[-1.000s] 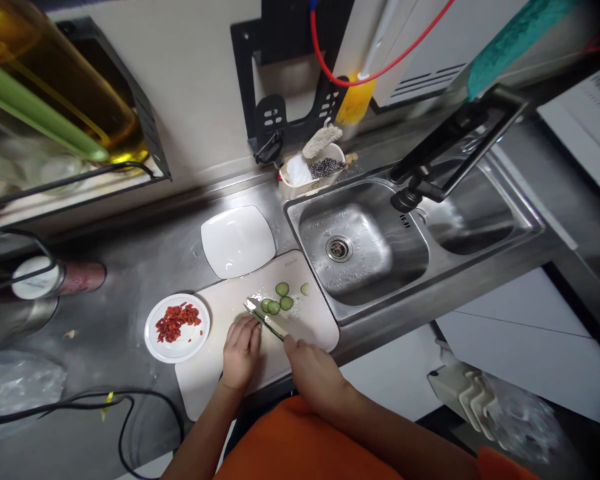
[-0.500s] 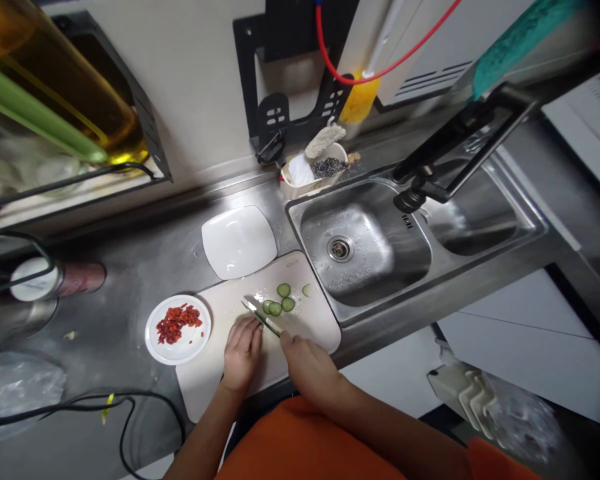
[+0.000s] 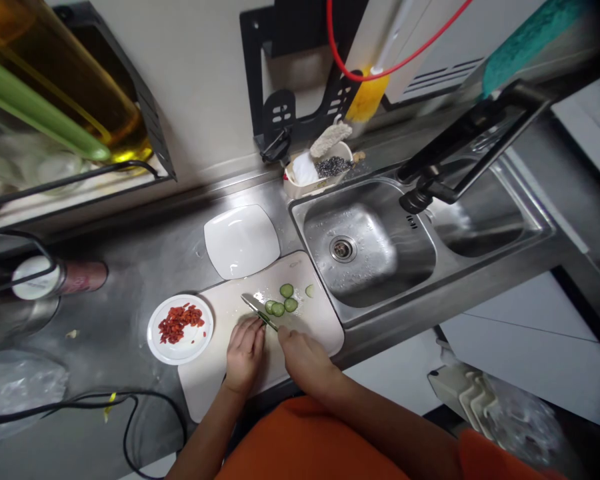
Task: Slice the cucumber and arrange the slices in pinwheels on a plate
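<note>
On the cutting board [image 3: 215, 360], my right hand [image 3: 303, 360] is closed round the handle of a knife [image 3: 253, 303]. Its blade slants up and left, right beside the fingertips of my left hand [image 3: 245, 350]. Those fingers are curled down on a cucumber, of which only a dark green edge shows; the rest is hidden under the hand. Several round cucumber slices [image 3: 278, 309] lie just beyond the blade, and a single paler slice [image 3: 309, 291] lies apart, nearer the sink.
A white plate of chopped red pieces [image 3: 180, 325] overlaps the board's left edge. Behind the board is a square white dish [image 3: 241, 241]. The steel sink [image 3: 370, 233] with a black faucet [image 3: 430, 180] adjoins on the right. Black cables [image 3: 145, 395] cross the counter at lower left.
My right hand and the knife have shifted slightly left and away from me, closer over my left fingertips. The slices keep their places on the board. The whole view has drifted a little.
</note>
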`<state>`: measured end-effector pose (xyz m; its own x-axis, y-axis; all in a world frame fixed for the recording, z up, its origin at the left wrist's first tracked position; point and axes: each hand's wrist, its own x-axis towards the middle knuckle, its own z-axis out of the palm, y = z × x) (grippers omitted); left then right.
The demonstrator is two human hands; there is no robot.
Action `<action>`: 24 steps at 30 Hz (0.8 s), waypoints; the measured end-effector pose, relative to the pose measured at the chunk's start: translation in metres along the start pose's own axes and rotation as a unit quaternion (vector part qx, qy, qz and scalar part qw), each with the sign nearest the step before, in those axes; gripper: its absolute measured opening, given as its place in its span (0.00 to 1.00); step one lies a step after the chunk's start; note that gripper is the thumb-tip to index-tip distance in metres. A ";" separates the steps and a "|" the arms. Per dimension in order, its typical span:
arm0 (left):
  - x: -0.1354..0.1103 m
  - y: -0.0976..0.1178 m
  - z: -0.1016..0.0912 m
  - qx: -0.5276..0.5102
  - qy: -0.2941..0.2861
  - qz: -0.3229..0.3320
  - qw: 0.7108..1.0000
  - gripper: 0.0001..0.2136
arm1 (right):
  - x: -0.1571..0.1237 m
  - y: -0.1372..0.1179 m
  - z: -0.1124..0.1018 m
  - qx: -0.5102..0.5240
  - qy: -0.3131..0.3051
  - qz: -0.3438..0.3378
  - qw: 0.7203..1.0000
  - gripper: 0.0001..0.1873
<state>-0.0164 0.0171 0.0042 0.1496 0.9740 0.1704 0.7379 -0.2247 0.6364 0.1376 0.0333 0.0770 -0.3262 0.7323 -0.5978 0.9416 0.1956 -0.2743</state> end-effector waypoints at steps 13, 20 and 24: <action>0.000 0.001 0.000 0.000 -0.013 -0.002 1.000 0.11 | 0.009 0.002 0.022 0.008 0.031 -0.006 0.999 0.19; -0.021 0.004 -0.013 0.094 -0.059 -0.017 0.994 0.20 | 0.011 0.012 0.005 0.068 -0.006 0.027 0.997 0.19; -0.043 -0.002 -0.032 0.095 -0.063 -0.022 0.993 0.23 | 0.010 0.021 -0.003 0.068 -0.021 0.033 0.997 0.18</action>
<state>-0.0452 -0.0251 0.0195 0.1867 0.9815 0.0413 0.8548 -0.1830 0.4857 0.1543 0.0470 0.0676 -0.2696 0.7124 -0.6479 0.9422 0.0559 -0.3305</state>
